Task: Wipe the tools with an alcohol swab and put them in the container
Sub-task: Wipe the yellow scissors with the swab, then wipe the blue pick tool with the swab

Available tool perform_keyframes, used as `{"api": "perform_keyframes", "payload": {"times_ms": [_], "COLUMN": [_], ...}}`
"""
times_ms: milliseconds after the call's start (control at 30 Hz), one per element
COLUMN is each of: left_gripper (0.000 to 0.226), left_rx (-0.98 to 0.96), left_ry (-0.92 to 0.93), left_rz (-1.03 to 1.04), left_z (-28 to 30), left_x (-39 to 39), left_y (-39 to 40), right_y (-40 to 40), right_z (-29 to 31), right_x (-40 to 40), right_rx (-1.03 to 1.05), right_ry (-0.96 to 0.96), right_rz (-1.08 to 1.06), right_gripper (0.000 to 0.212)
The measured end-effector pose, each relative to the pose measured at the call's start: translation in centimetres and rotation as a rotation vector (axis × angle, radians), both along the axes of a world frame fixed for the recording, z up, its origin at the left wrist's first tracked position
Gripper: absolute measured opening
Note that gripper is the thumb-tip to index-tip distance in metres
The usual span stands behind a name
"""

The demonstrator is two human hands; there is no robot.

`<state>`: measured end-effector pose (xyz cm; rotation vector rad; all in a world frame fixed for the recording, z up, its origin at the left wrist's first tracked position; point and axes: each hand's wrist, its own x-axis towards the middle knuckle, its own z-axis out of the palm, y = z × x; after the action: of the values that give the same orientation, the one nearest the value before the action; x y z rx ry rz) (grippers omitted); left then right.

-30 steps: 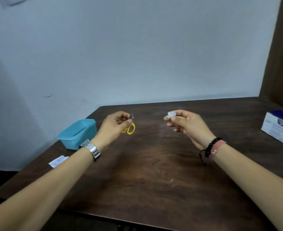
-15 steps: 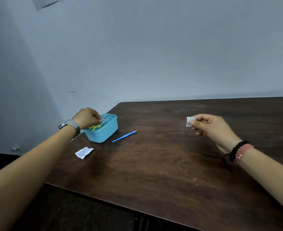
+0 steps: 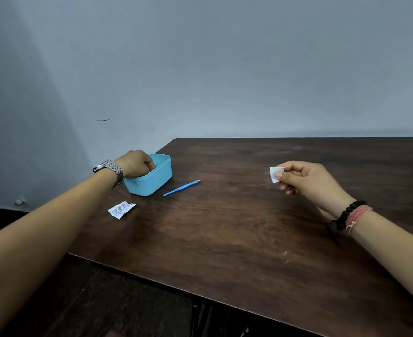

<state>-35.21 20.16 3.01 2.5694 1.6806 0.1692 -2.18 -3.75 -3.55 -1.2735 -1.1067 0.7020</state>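
Reaching into blue plastic container (image 3: 157,181) w/ left hand (image 3: 135,163), fingers curled down inside past the rim; can't tell whether gripping anything, contents hidden by hand & near wall. Pinching folded white alcohol swab (image 3: 275,173) betw. thumb & fingers of right hand (image 3: 307,182), held above wooden table (image 3: 237,227), well apart from container.

Next tool prob. the blue-handled probe (image 3: 181,188), lying flat on table just beside container's right side, thin metal tip pointing right & away. Looks v. light, stiff, slender; smooth plastic handle likely a bit slippery, more so once wet w/ alcohol. Low profile on tabletop, so fingertip pinch at mid-handle needed, maybe rolling it or tipping up one end first. Best kept off the pointed tip: sharp-looking, fine enough to bend. Wiping from handle toward tip, swab wrapped round shaft, light squeeze only.

Swab itself soft, limp, damp prob.; easy to drop if pinch loosens.

Torn white wrapper (image 3: 121,209) w/ print lying near table's left edge, in front of container. Wristwatch (image 3: 109,169) on left wrist, bead bracelets (image 3: 351,215) on right.
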Motion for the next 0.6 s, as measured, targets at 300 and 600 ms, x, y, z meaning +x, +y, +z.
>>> {"api": "perform_keyframes", "payload": {"times_ms": [300,600], "left_gripper": [0.022,0.026], "left_rx": [-0.01,-0.095], "left_ry": [0.053,0.091], "left_rz": [-0.054,-0.052], "left_z": [-0.1,0.03], "left_x": [-0.07,-0.37], "left_y": [0.22,0.65], "right_y": [-0.09,-0.4], "right_z": [-0.02,0.13], "right_x": [-0.31,-0.48], "right_rx": [-0.016,-0.041], "right_ry": [-0.023,-0.056], "right_rz": [0.027,0.034], "right_gripper": [0.008,0.01]}}
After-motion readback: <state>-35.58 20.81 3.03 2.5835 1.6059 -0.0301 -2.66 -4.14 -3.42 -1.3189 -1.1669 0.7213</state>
